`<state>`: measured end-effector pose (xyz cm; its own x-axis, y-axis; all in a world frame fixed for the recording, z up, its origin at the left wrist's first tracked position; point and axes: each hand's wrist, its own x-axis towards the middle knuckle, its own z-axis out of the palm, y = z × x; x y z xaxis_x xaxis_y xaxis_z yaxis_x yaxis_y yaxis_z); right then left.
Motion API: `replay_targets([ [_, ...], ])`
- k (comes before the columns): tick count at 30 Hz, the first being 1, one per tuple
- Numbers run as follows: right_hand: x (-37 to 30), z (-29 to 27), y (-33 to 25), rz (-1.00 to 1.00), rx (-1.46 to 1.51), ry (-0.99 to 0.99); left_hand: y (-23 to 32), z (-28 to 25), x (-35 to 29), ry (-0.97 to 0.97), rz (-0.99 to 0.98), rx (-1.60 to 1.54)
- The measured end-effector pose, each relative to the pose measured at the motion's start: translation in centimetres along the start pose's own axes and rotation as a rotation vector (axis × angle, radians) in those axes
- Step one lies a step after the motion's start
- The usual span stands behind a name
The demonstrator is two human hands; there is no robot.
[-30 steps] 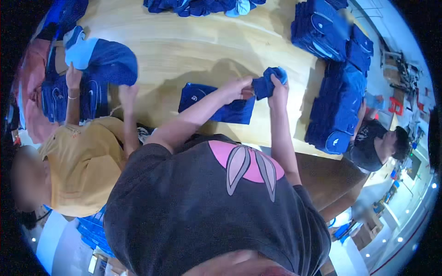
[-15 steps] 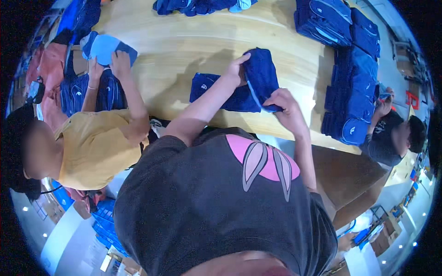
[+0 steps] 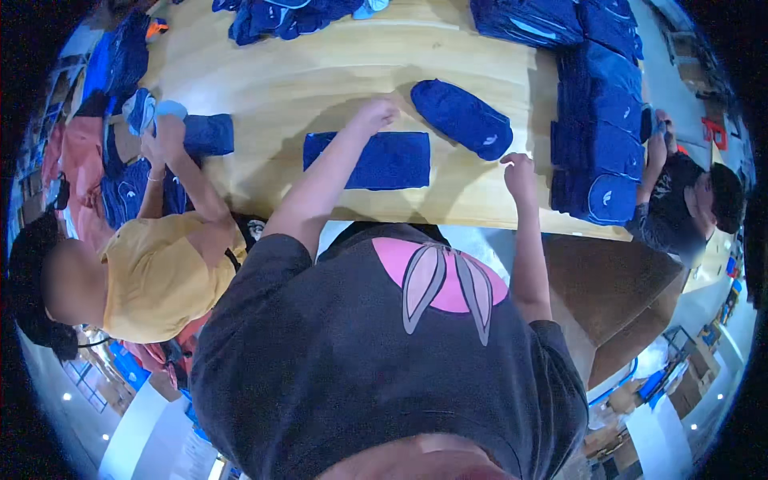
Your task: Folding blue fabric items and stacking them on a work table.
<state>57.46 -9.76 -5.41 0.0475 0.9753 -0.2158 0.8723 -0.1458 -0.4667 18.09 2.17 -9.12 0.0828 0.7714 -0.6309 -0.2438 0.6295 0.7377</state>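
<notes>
A long navy cloth pouch (image 3: 456, 120) with rounded ends and a small pale logo lies slantwise on the wooden table (image 3: 336, 68). To its left is my left hand (image 3: 376, 116), fingers curled, nothing visible in them and apart from the pouch. My right hand (image 3: 520, 176) is loosely closed just below the pouch's lower right end; its fingertips come close to the edge, and whether they touch is hard to tell. Under my left forearm a flat rectangular navy cloth piece (image 3: 392, 162) lies on the table, partly covered by the arm.
Tall stacks of navy pouches (image 3: 596, 136) line the right side. A navy heap (image 3: 280, 18) lies at the far edge. A co-worker in yellow (image 3: 164, 272) handles light blue and navy cloth at left; another person (image 3: 672, 184) stands at right. A cardboard box (image 3: 608, 296) is below the table edge.
The navy pouch, held in both hands before, now lies on the table, let go. My left hand has moved left of it, my right hand slightly right. The view has shifted a little.
</notes>
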Motion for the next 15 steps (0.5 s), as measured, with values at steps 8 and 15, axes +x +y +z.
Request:
replay_targets([
  [8, 4.5, 5.2, -5.6, -0.313, 0.010, 0.284, 0.2, 5.1, 1.4, 0.067, 0.211, 0.775],
  [15, 9.1, 3.6, -12.9, -0.304, 0.204, 0.129, -3.1, 4.0, 5.5, 0.129, 0.548, 0.581],
])
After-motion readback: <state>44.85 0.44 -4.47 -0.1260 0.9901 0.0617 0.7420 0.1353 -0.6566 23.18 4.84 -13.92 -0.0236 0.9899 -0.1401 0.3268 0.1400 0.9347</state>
